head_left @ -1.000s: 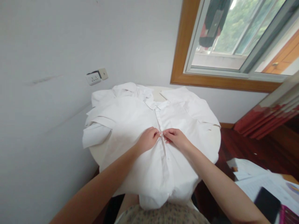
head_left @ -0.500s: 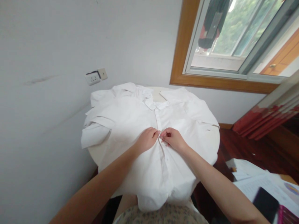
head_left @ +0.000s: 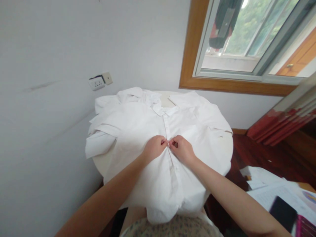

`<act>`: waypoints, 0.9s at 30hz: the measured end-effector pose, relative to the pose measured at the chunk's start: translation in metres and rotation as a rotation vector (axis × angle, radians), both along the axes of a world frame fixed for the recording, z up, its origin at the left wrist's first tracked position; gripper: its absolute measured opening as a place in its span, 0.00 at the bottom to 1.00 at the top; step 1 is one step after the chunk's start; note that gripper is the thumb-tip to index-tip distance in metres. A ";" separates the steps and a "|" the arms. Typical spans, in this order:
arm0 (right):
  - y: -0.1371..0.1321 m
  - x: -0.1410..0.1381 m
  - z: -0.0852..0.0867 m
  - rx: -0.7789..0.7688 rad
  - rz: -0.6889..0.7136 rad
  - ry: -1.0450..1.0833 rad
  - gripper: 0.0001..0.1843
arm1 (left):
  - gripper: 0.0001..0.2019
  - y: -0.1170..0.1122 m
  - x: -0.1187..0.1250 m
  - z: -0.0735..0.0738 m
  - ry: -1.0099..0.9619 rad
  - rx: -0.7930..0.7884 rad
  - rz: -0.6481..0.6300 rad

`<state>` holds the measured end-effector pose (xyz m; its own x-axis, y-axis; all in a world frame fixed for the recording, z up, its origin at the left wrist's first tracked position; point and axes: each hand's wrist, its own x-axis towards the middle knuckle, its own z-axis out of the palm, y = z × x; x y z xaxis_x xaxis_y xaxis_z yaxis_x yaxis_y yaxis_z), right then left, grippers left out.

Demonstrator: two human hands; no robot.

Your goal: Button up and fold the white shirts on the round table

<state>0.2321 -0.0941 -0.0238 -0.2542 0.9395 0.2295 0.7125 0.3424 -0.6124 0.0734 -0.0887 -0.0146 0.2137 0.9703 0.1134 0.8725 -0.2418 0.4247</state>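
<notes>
Far left, on the plain white wall (head_left: 44, 108): white plastic socket plate (head_left: 98, 82), mounted just above table height. Below and to its right stood a round pale table (head_left: 98, 162), nearly all of it covered by a white cotton button-front shirt (head_left: 138, 121), spread front-up with the collar at the far side toward the wall and the hem hanging off the near edge over the person's flower-patterned lap cloth (head_left: 172, 228). One short sleeve lay folded out over the table's left rim. At mid-shirt, on the button strip running down the front, the left hand (head_left: 154, 148) was curled, with thumb and forefinger pinched onto the left edge of the strip. The right hand (head_left: 182, 149) was just beside it, likewise curled and pinching the right edge; fingertips of the two hands met at the strip. Whether a button sat between them was too small to tell. Both forearms reached in from the near edge over the hanging hem. Right of the table: a wood-framed sliding window (head_left: 190, 49) with a dark garment (head_left: 222, 23) hanging at the glass, then a red and cream curtain (head_left: 283, 120) over dark red wooden floor (head_left: 249, 153). Near right corner: loose white papers (head_left: 269, 194) with a black phone (head_left: 282, 210) lying on them.
</notes>
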 end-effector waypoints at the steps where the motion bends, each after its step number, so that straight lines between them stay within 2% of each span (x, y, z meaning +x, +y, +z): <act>1: -0.001 0.000 0.001 0.011 0.000 -0.013 0.03 | 0.11 0.000 0.000 0.000 0.000 -0.003 0.008; 8: -0.005 0.001 0.006 -0.005 0.009 -0.083 0.05 | 0.12 -0.001 0.002 -0.003 0.053 0.031 0.003; 13: -0.005 0.004 0.007 -0.013 0.031 -0.056 0.06 | 0.13 -0.001 0.001 -0.004 0.095 0.082 -0.041; 23: -0.004 0.005 0.007 0.053 0.064 -0.030 0.05 | 0.13 0.002 -0.003 -0.004 -0.070 0.026 -0.062; 27: -0.001 0.008 0.005 0.057 0.081 -0.026 0.05 | 0.11 0.002 -0.007 -0.004 -0.105 0.010 -0.107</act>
